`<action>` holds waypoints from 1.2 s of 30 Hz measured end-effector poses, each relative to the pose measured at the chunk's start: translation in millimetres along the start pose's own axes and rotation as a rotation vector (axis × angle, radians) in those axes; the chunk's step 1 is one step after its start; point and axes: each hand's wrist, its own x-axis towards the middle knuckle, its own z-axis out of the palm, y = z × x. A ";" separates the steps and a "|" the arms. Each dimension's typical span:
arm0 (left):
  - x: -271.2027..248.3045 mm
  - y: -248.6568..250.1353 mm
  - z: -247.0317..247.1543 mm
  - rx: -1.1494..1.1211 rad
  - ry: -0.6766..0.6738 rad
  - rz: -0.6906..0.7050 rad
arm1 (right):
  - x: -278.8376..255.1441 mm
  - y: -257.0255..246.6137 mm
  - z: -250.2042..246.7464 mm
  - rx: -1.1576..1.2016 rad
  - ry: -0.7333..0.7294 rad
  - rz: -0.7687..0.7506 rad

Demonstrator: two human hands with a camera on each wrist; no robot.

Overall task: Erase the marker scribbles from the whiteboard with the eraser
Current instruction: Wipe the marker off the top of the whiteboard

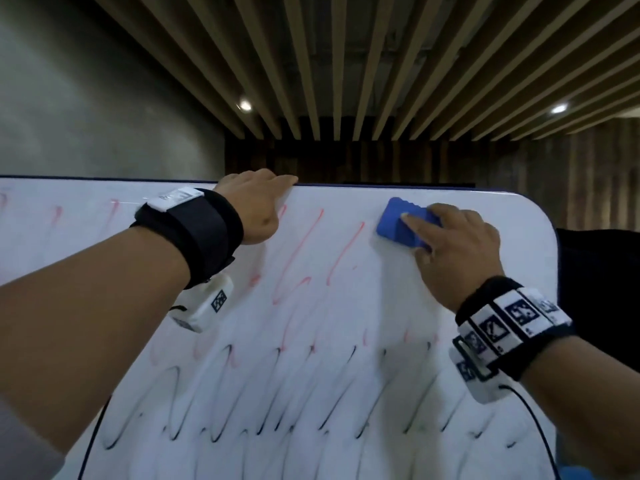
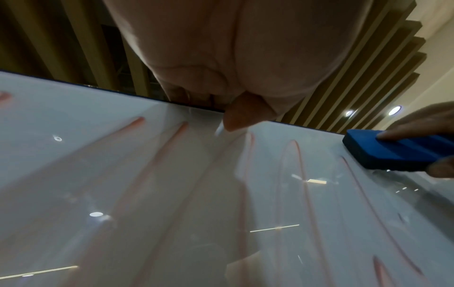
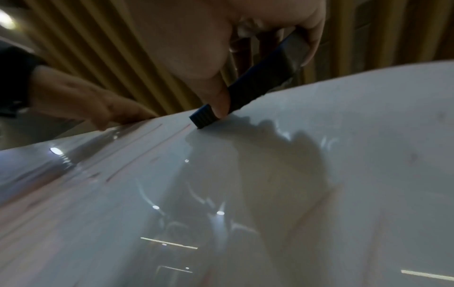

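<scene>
A whiteboard (image 1: 346, 306) fills the lower half of the head view, with red scribbles (image 1: 311, 251) in its upper part and black scribbles (image 1: 242, 403) lower down. My right hand (image 1: 457, 251) grips a blue eraser (image 1: 398, 223) and holds it flat against the board near the top right corner; the eraser (image 2: 398, 149) also shows at the right of the left wrist view and the eraser (image 3: 258, 85) under my thumb in the right wrist view. My left hand (image 1: 256, 206) holds the board's top edge, fingers curled over it, thumb (image 2: 243, 114) on the face.
The board's rounded right edge (image 1: 550, 230) lies just right of the eraser. Behind the board are a dark wall and a slatted wooden ceiling (image 1: 381, 64) with two round lights. Cables (image 1: 540, 427) hang from both wrist cameras over the board.
</scene>
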 end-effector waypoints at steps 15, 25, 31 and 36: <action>3.0 -2.6 7.7 0.008 0.050 0.011 | -34.8 -22.8 15.8 0.020 -0.024 -0.247; 2.1 2.1 8.8 -0.040 0.073 -0.027 | -6.7 -9.5 12.5 0.036 0.000 -0.213; 3.0 1.1 11.2 -0.060 0.086 -0.041 | -35.9 -1.4 22.1 0.014 -0.152 -0.664; 1.4 3.8 9.1 -0.084 0.072 -0.062 | 19.9 10.6 9.3 -0.001 -0.010 -0.424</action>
